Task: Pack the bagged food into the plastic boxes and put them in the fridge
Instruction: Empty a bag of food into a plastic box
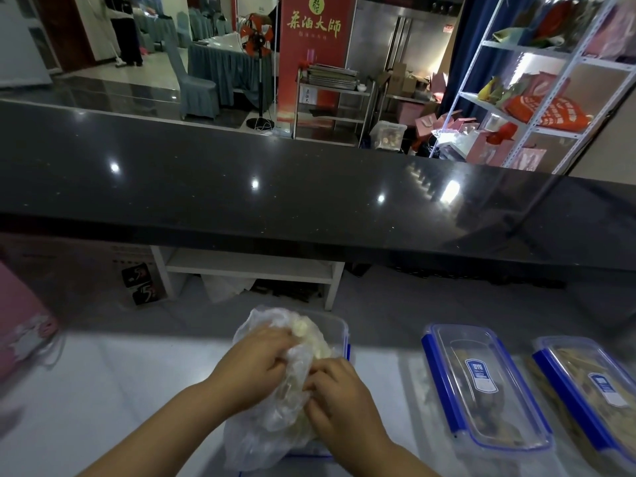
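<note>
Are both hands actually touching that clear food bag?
Touching. The head view shows the left hand and right hand both gripping the crumpled food bag.

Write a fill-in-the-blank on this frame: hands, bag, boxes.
1. The bag of pale food is gripped by ____ hands, the left hand and the right hand.
2. The bag is held over an open box that has no ____ on it.
3. To its right stand ____ lidded boxes.
4. Their side clips are coloured ____.

Missing words: both; lid; two; blue.
</note>
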Demonstrator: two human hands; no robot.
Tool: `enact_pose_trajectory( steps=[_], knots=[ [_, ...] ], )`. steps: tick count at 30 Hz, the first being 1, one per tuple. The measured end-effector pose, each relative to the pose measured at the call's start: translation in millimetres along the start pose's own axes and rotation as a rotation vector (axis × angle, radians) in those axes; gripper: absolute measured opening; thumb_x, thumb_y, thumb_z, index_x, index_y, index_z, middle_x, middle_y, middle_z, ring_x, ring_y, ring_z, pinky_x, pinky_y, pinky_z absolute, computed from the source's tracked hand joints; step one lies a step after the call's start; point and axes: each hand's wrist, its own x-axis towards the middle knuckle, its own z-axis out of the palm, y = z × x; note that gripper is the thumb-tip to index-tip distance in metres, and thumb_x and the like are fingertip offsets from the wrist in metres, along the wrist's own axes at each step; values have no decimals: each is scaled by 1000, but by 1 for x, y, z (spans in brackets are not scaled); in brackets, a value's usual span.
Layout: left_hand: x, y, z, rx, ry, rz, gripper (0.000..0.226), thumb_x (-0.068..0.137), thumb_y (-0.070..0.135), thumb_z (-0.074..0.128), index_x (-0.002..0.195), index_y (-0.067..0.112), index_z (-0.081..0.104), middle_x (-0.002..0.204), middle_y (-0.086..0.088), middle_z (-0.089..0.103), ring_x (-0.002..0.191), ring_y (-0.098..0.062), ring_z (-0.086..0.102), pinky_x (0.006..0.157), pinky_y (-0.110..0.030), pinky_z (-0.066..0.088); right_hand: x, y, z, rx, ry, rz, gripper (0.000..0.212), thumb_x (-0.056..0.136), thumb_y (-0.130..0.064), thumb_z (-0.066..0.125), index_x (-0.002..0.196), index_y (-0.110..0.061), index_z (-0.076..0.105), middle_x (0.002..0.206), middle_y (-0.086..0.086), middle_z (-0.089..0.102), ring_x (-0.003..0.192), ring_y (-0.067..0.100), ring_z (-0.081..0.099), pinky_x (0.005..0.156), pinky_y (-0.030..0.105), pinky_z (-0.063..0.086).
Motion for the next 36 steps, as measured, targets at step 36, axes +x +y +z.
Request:
enact_pose_trajectory(
  steps=[36],
  knots=[
    [-9,22,-4,-170,-53,128,44,77,36,65,116,46,48,109,31,52,106,13,47,90,-9,39,25,-20,-9,433,135,147,15,71,-10,58,78,-24,61,79,-10,64,75,8,60,68,15,47]
  ],
)
